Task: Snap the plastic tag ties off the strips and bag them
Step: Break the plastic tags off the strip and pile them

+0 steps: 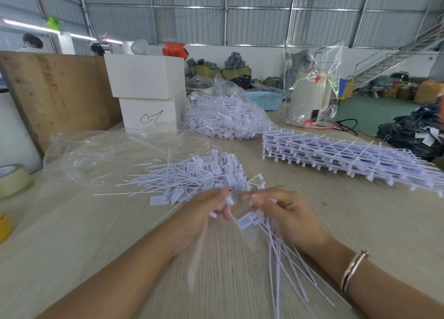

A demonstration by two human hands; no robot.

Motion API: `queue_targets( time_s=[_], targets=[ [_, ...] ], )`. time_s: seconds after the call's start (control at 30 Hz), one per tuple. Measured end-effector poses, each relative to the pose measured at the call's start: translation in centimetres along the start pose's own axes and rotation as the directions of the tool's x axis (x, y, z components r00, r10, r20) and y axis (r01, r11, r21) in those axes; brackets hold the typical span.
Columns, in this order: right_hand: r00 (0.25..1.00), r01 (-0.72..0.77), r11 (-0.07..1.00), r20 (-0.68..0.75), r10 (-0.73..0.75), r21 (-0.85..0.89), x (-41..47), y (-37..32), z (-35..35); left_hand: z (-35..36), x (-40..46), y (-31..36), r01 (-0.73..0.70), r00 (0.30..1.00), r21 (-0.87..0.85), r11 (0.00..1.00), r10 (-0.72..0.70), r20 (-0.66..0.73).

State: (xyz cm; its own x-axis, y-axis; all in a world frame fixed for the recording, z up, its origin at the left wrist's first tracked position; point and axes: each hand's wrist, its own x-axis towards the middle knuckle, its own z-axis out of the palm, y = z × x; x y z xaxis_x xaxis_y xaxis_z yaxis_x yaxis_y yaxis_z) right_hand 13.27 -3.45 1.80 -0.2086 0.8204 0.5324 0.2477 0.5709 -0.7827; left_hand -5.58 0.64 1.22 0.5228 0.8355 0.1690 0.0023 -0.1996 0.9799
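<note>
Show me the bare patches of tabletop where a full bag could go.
Bare wood lies near left, between the tape roll and the left forearm, and right of the right hand, below the stacked strips. Centre is crowded: loose tag ties, empty bag, filled bag.

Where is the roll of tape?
The roll of tape sits at the far left edge of the wooden table, left of the empty clear plastic bag.

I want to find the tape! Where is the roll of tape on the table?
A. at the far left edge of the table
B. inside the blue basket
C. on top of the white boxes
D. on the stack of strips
A: the roll of tape sits at the table's far left edge, apart from the white boxes.
</note>
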Motion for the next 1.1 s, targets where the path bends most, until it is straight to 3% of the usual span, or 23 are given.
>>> queue_targets(
  time_s=[0.07, 0.1, 0.2, 0.3, 0.43, 0.6, 0.77, 0.97, 1.1],
  targets=[
    [0.993, -0.06, 0.991, -0.09, 0.071, 0.122, 0.0, -0.1, -0.9, -0.6, 0.2, 0.0, -0.01, 0.993, -0.15, 0.989, -0.008, -0.117],
    [0.991, -0.077, 0.995, -0.101, 0.083, 0.067, 0.0, -0.1, -1.1, -0.6, 0.3, -0.1, -0.021, 0.988, -0.108, 0.994, 0.004, -0.154],
    [0.993, -0.118, 0.95, -0.047, 0.109, -0.291, 0.4, 0.7, -0.9, 0.4, 0.1, -0.3, -0.044, 0.989, 0.164, 0.985, 0.066, -0.133],
    [0.978, -0.201, 0.812, -0.067, 0.197, -0.548, 0.6, 1.3, -0.4, 1.0, 0.1, -0.4, -0.033, 0.997, 0.192, 0.981, 0.046, -0.068],
    [0.946, -0.325, 0.796, -0.184, 0.268, -0.51, 0.6, 1.4, -0.6, 1.0, 0.1, 0.1, -0.015, 1.0, 0.145, 0.989, 0.012, 0.023],
    [0.991, -0.122, 0.827, -0.117, 0.069, -0.549, 0.1, 1.1, 0.0, 1.0, -0.2, 0.1, 0.007, 0.995, 0.177, 0.984, -0.025, 0.101],
    [0.996, -0.058, 0.734, 0.016, 0.093, -0.677, 0.0, 1.9, 0.3, 1.2, -0.1, -0.3, 0.016, 0.997, 0.196, 0.98, -0.03, 0.071],
    [0.995, -0.067, 0.872, -0.098, 0.022, -0.485, 0.2, 1.7, -0.2, 1.3, 0.1, -0.3, 0.009, 1.0, 0.28, 0.96, -0.015, 0.021],
    [0.996, -0.092, 0.865, -0.062, 0.071, -0.493, 0.0, 1.3, -0.2, 1.3, 0.0, -0.4, 0.0, 0.999, 0.347, 0.938, -0.015, 0.042]
  ],
)
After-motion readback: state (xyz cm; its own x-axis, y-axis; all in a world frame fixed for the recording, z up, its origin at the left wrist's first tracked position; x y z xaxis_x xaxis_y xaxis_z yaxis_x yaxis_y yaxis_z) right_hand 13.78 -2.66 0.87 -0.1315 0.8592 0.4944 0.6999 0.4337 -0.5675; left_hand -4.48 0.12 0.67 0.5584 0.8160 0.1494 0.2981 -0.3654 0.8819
